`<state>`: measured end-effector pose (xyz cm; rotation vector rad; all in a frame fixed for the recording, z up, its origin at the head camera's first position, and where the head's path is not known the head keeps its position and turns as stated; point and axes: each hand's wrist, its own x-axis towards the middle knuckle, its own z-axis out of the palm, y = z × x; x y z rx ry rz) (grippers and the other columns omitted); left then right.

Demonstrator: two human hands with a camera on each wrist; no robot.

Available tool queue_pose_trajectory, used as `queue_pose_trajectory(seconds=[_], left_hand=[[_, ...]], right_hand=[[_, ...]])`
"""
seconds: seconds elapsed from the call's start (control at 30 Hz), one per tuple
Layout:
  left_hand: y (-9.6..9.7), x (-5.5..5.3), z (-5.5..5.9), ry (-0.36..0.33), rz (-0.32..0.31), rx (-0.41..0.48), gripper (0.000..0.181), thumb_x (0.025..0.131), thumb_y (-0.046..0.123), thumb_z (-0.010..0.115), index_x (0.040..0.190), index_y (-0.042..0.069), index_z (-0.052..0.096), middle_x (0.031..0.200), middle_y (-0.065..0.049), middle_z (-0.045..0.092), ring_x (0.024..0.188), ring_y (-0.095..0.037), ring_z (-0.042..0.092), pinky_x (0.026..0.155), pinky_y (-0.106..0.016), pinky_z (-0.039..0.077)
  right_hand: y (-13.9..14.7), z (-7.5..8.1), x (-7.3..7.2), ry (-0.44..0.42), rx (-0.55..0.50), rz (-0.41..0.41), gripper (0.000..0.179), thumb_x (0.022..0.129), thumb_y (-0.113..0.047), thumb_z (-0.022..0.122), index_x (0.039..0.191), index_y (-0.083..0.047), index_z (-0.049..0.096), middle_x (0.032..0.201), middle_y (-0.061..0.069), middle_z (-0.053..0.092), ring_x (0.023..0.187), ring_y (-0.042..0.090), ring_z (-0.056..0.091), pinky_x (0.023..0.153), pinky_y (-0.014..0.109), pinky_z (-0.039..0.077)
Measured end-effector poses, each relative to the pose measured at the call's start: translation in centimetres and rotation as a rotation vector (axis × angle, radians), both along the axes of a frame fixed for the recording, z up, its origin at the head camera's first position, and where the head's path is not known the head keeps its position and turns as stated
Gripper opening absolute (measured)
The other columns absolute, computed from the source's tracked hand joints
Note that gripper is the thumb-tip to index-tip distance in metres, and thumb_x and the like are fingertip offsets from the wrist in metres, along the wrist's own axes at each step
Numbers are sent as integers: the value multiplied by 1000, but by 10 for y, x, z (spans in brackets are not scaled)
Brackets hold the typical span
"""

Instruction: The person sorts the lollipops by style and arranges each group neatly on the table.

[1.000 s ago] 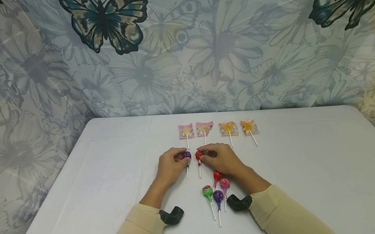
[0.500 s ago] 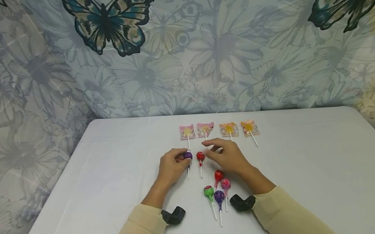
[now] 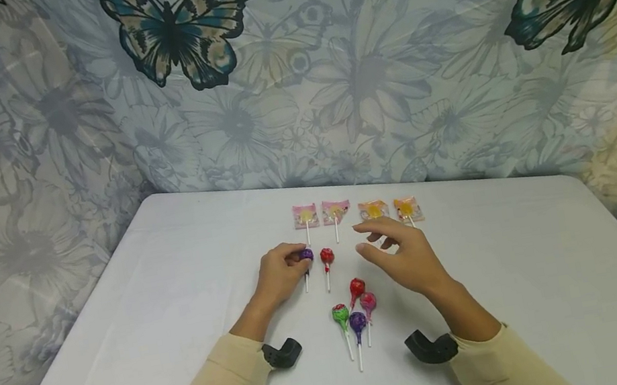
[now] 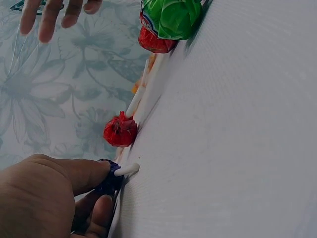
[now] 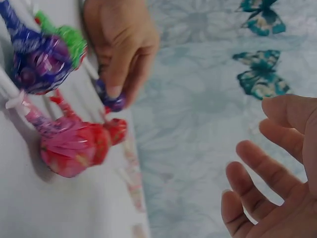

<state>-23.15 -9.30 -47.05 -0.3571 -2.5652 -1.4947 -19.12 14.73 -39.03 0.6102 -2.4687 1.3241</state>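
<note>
My left hand [image 3: 281, 277] pinches a purple lollipop [image 3: 307, 255] by its wrapped head, with its white stick pointing toward me. Just right of it lies a red lollipop [image 3: 327, 256] on the white table, touched by neither hand. My right hand [image 3: 408, 257] is held over the table to the right, fingers spread and nothing between them, as the right wrist view also shows. Closer to me is a loose cluster: another red lollipop [image 3: 357, 287], a pink lollipop [image 3: 368, 301], a green lollipop [image 3: 340, 314] and a second purple lollipop [image 3: 357, 322].
Along the back of the table [image 3: 200, 238] lie two flat lollipops in pink wrappers [image 3: 306, 216] and two in orange wrappers [image 3: 408, 208], the latter partly behind my right hand. A butterfly-patterned cloth wall [image 3: 296, 119] rises behind the table edge.
My right hand has let go of the red lollipop and moved away to the right, its fingers opening. The left hand stays on the purple lollipop.
</note>
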Motion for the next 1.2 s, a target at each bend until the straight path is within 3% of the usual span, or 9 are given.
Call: queue_pose_trajectory(seconds=[0.3, 0.57, 0.87, 0.93, 1.2], left_hand=[[0, -1, 0, 0, 3, -8, 27, 82, 1, 74, 108, -1, 71, 85, -5, 63, 73, -15, 57, 65, -27, 50], [0, -1, 1, 3, 8, -11, 26, 82, 1, 75, 107, -1, 71, 84, -6, 63, 74, -16, 57, 66, -29, 50], [0, -1, 0, 9, 10, -23, 26, 82, 2, 74, 108, 0, 71, 84, -5, 63, 73, -15, 56, 65, -28, 49], [0, -2, -1, 11, 9, -21, 26, 82, 2, 75, 108, 0, 71, 84, -5, 63, 73, -15, 56, 65, -28, 49], [-1, -2, -1, 10, 10, -17, 26, 82, 1, 75, 108, 0, 71, 83, -5, 62, 73, -15, 56, 66, -29, 49]], right_hand=[[10, 18, 29, 103, -6, 19, 33, 84, -7, 74, 116, -11, 70, 114, -2, 66, 95, 16, 58, 76, 32, 49], [12, 18, 48, 152, -13, 21, 38, 79, -1, 78, 116, -11, 70, 113, -5, 66, 95, 15, 58, 77, 31, 49], [9, 3, 56, 136, -56, 24, 36, 78, 1, 78, 112, -9, 70, 111, 0, 66, 95, 20, 58, 77, 33, 48], [5, 6, 59, 119, -59, 19, 34, 78, 4, 77, 110, -5, 70, 110, 4, 67, 95, 21, 58, 77, 34, 48], [7, -35, 47, 96, -50, 1, 32, 78, -2, 79, 109, -9, 71, 108, 1, 67, 93, 23, 58, 73, 41, 48]])
